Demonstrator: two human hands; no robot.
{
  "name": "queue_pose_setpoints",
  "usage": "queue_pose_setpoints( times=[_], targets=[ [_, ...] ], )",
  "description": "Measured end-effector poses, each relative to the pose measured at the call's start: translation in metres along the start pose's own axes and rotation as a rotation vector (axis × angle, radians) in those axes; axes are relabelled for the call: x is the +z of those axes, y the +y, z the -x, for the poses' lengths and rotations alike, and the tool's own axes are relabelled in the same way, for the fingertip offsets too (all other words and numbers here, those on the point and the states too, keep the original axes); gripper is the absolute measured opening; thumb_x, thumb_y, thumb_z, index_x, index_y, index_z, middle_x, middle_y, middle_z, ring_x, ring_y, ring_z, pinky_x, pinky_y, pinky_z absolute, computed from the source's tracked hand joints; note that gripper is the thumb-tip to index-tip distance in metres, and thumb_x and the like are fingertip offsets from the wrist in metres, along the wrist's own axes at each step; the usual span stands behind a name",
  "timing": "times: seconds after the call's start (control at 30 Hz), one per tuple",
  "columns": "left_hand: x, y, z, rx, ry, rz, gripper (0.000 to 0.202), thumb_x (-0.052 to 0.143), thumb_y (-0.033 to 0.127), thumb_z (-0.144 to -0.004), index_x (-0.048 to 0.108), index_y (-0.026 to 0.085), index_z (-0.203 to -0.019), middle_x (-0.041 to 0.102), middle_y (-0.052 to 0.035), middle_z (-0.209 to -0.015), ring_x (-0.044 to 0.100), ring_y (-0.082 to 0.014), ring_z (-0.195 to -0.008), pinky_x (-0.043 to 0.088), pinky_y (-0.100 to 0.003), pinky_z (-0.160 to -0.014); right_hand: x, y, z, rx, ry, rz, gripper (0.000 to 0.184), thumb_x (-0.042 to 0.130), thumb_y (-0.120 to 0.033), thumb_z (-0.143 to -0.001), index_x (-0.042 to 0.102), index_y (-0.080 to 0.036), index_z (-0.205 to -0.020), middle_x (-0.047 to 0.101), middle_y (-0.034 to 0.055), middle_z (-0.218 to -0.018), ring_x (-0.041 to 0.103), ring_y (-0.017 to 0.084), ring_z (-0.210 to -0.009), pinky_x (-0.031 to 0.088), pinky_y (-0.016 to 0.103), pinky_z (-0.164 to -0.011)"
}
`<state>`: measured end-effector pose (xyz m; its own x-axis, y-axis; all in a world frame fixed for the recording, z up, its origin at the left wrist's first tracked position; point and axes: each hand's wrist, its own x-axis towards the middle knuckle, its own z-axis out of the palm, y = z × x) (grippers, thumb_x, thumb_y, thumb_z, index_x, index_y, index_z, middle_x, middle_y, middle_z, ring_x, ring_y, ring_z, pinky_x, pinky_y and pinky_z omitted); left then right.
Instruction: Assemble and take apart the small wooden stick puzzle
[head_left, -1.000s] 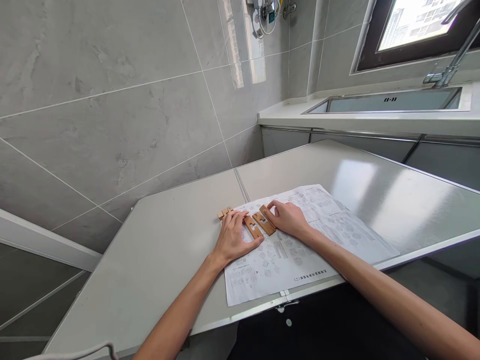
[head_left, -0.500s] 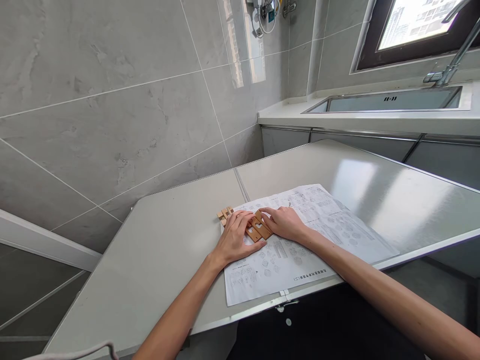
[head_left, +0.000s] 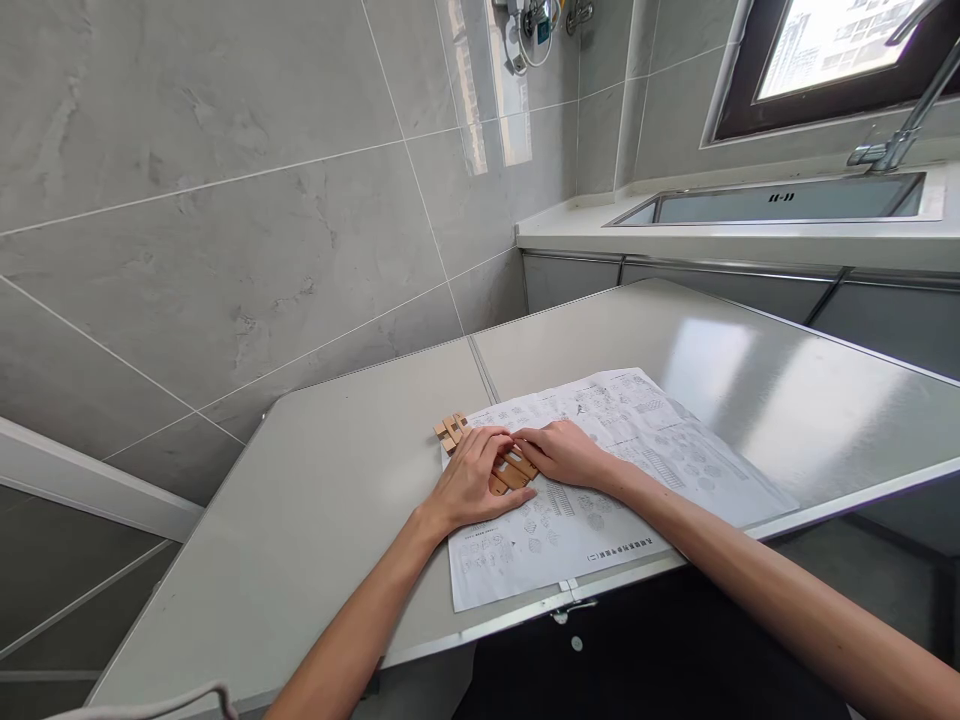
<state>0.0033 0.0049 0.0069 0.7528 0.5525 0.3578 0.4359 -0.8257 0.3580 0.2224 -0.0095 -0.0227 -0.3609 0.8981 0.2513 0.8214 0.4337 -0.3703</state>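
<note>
Several flat wooden puzzle pieces [head_left: 514,474], some with cut-out notches, lie side by side on a printed sheet [head_left: 510,555]. My left hand [head_left: 474,472] spans them from the left, fingers curled over the far side and thumb stretched along the near side. From the right, my right hand [head_left: 568,453] touches the same pieces, its fingers bent against their far right edge. The fingertips of both hands nearly meet there and partly hide the pieces. Beyond my left fingers, notched wooden blocks [head_left: 450,430] sit together at the sheet's left edge.
The pale folding table [head_left: 337,500] has a seam [head_left: 484,370] across it and a metal latch [head_left: 574,608] at the front edge. A tiled wall [head_left: 300,250] runs along its far left side. At the back right is a counter with a sink [head_left: 780,200] and faucet [head_left: 889,150].
The wooden pieces have shifted slightly and look more tilted. My right hand has moved a little left and nearer, bringing its fingertips up to my left fingers.
</note>
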Motion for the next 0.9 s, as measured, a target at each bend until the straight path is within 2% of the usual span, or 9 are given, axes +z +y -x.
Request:
queue_pose_setpoints(
  times=[0.13,0.27,0.37,0.47,0.73,0.9],
  targets=[
    [-0.001,0.002,0.001,-0.028,-0.020,-0.025,0.056,0.081,0.051,-0.080,0.058,0.023,-0.123,0.062,-0.0110,-0.127,0.061,-0.0296,-0.112,0.051,-0.048,-0.101,-0.002,-0.001,0.001,-0.060,0.007,-0.116,0.032,0.042,-0.026,-0.108,0.074,-0.021,-0.105,0.076,0.0031,-0.080,0.064,0.016,-0.065,0.032,0.027,-0.062],
    [-0.004,0.004,0.000,-0.033,-0.021,-0.042,0.042,0.078,0.045,-0.080,0.059,0.024,-0.110,0.064,-0.0086,-0.114,0.061,-0.0274,-0.102,0.051,-0.047,-0.097,-0.007,-0.003,0.002,-0.061,0.000,-0.275,0.030,0.042,-0.023,-0.107,0.072,-0.023,-0.113,0.072,-0.0002,-0.073,0.063,0.016,-0.063,0.037,0.025,-0.064],
    [-0.005,0.005,-0.001,-0.061,-0.010,-0.062,0.035,0.077,0.047,-0.079,0.059,0.025,-0.098,0.064,-0.0060,-0.100,0.061,-0.0264,-0.095,0.051,-0.046,-0.094,-0.009,-0.004,0.002,-0.064,-0.021,-0.408,0.031,0.042,-0.019,-0.105,0.068,-0.024,-0.120,0.069,-0.0039,-0.066,0.063,0.015,-0.062,0.042,0.026,-0.069],
    [-0.006,0.006,-0.001,-0.072,-0.008,-0.072,0.034,0.078,0.049,-0.076,0.058,0.025,-0.091,0.063,-0.0046,-0.094,0.060,-0.0264,-0.093,0.051,-0.046,-0.093,-0.008,-0.004,0.001,-0.054,-0.011,-0.433,0.029,0.047,-0.019,-0.101,0.068,-0.023,-0.121,0.066,-0.0050,-0.063,0.060,0.015,-0.060,0.043,0.026,-0.069],
    [-0.013,0.007,-0.002,-0.045,-0.050,-0.077,0.026,0.073,0.036,-0.075,0.057,0.026,-0.093,0.064,-0.0045,-0.091,0.060,-0.0268,-0.092,0.050,-0.045,-0.093,-0.006,-0.002,0.001,-0.065,0.019,-0.432,0.023,0.052,-0.022,-0.099,0.070,-0.022,-0.114,0.065,-0.0044,-0.066,0.059,0.014,-0.061,0.041,0.026,-0.067],
    [-0.016,0.001,0.000,-0.039,-0.026,-0.105,0.025,0.069,0.025,-0.073,0.056,0.026,-0.095,0.066,-0.0043,-0.094,0.060,-0.0273,-0.096,0.050,-0.046,-0.095,-0.007,-0.002,0.001,-0.049,0.005,-0.443,0.023,0.053,-0.025,-0.100,0.071,-0.022,-0.114,0.063,-0.0042,-0.065,0.058,0.015,-0.060,0.041,0.026,-0.066]
  ],
)
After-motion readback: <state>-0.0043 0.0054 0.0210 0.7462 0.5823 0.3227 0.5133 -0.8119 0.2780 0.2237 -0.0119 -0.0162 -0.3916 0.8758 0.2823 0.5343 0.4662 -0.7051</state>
